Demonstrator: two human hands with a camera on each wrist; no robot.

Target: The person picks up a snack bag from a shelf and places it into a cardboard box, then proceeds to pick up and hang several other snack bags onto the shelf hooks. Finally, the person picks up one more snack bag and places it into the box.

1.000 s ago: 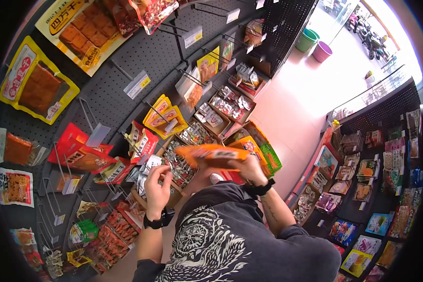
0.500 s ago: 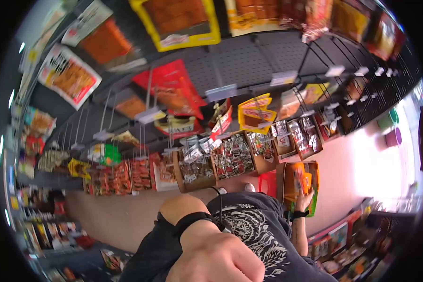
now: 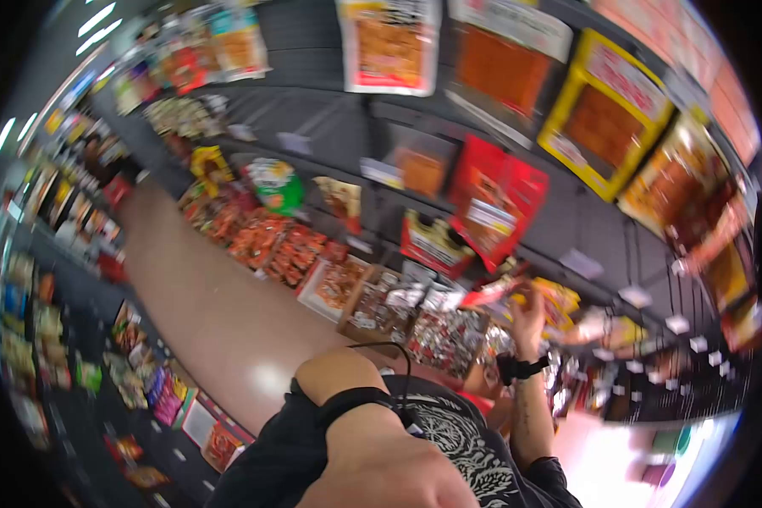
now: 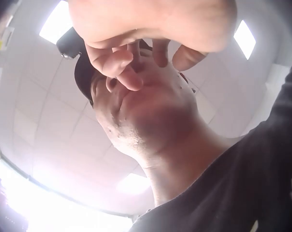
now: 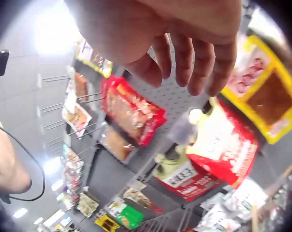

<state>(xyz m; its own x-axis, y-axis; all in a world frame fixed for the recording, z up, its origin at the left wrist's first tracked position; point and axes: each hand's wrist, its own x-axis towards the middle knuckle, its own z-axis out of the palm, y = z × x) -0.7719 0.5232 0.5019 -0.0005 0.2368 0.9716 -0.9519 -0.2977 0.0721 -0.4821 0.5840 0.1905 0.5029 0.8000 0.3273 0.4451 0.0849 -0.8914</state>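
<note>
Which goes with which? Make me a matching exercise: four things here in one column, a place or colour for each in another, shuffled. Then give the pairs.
1. Left hand
2. Right hand
3. Floor
4. Right wrist strap

A. Black
B. In front of hanging packets
C. Raised near the person's face
D. Pinkish brown

Pairs: 1-C, 2-B, 3-D, 4-A

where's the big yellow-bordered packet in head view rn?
Upper right of the head view: the yellow-bordered packet is on the rack, above the right hand and just right of a white-topped packet.
</note>
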